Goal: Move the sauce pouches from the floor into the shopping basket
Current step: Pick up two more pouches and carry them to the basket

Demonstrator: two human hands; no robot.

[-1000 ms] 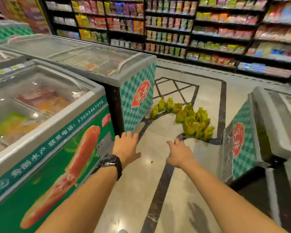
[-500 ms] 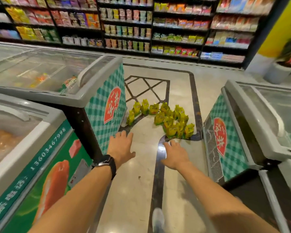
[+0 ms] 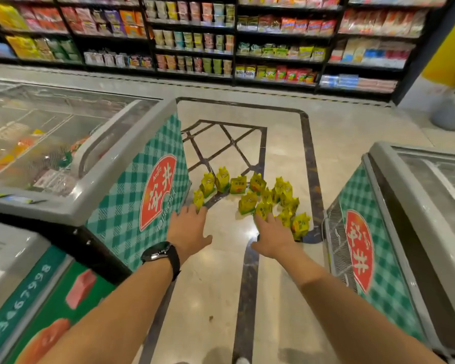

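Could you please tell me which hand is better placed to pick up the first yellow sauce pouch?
Probably the right hand: its fingertips overlap the dense cluster of yellow sauce pouches. The left hand nears only one outlying pouch.

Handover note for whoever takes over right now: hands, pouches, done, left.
Left hand: open, empty, stretched forward.
Right hand: open, empty, stretched forward.
Sauce pouches: yellow cluster on the floor ahead, between two chest freezers, mostly upright.
Shopping basket: not in view.
Done: nothing moved as far as can be seen.
Left: find the basket, pick up every pouch, put them in.
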